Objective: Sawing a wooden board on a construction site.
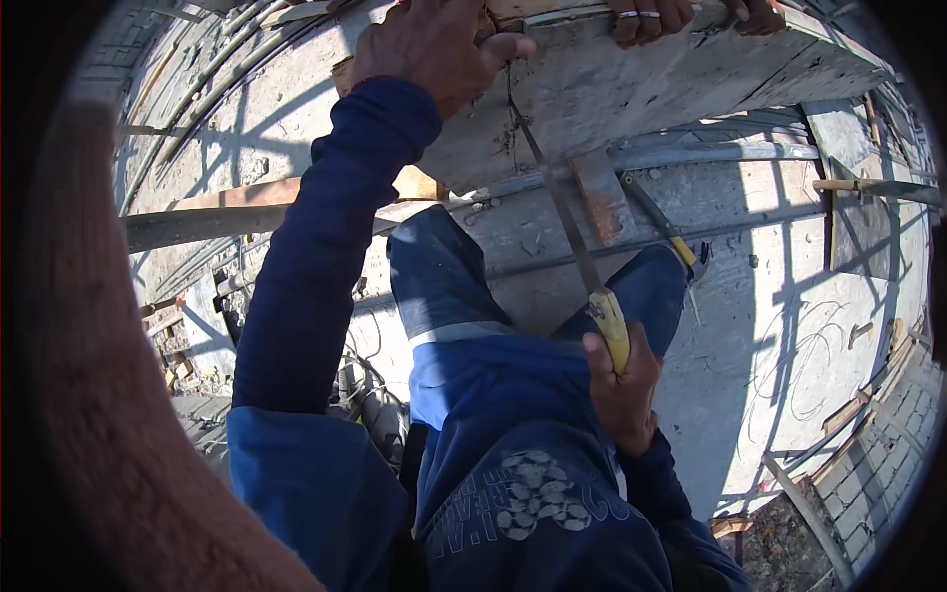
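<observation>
My right hand point(626, 385) is closed round the yellow handle of a handsaw point(562, 207), low in front of my body. The long, narrow blade slants up and away to the left, its tip end at a dark cut line in a grey, worn panel point(631, 99). At the panel's upper edge, my left hand point(434, 49) grips it just left of the cut, thumb stretched toward the saw line. Its fingertips are partly out of view. Another person's hands point(651, 18), one with rings, rest on the same edge farther right.
A short board point(597, 197) and a hammer point(656, 217) with a yellow section lie between the panel and my right knee. A timber strip point(217, 202) runs on the left. Loose wire point(804, 365) lies on the concrete floor at right, near blocks point(878, 483). Poles point(217, 79) line the upper left.
</observation>
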{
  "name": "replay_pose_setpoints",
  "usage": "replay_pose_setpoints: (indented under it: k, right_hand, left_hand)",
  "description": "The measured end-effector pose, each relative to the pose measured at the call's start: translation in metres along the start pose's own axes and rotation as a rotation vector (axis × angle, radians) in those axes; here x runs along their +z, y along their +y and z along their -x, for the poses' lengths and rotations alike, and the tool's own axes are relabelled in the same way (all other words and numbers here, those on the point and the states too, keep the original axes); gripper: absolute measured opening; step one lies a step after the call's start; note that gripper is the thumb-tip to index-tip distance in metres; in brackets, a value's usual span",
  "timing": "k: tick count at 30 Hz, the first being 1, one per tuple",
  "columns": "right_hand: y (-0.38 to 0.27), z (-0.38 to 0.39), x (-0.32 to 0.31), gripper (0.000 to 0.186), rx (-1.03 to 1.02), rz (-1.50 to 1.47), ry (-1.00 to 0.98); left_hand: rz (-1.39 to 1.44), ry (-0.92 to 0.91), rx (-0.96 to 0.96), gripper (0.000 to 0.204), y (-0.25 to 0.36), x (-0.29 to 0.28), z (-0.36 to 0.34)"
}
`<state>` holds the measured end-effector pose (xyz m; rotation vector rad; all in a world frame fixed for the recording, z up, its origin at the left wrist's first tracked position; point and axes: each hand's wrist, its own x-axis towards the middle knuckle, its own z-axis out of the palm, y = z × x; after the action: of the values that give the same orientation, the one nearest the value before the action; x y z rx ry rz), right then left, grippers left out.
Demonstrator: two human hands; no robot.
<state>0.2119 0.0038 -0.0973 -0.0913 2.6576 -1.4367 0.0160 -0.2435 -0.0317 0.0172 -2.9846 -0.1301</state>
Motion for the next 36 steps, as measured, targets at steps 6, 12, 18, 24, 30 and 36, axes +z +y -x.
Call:
replay_pose_setpoints:
  k: [6,12,18,24,30,36]
  right_hand:
    - [0.014,-0.128,0.099,0.024,-0.272,-0.044,0.229]
    - [-0.016,-0.050,0.029,0.024,0.035,-0.065,-0.066]
    - [0.021,-0.023,0.028,0.023,-0.092,-0.101,0.092]
    - [-0.024,-0.161,0.069,0.031,-0.182,0.002,-0.030]
    - [-0.010,-0.015,0.015,0.023,0.126,-0.131,-0.072]
    - [0.020,-0.089,0.058,0.026,-0.017,-0.064,-0.010]
  left_hand:
    - [-0.008,0.016,-0.066,0.056,0.010,-0.002,-0.017]
    - [-0.006,0.034,0.021,0.057,-0.025,0.008,-0.010]
    - [-0.016,-0.054,-0.047,0.057,0.006,-0.009,-0.003]
    - [0.000,-0.013,0.014,0.061,-0.003,0.002,-0.007]
    - [-0.006,0.050,0.068,0.062,-0.019,0.003,-0.005]
    - [-0.026,-0.014,-0.050,0.060,0.015,-0.006,-0.002]
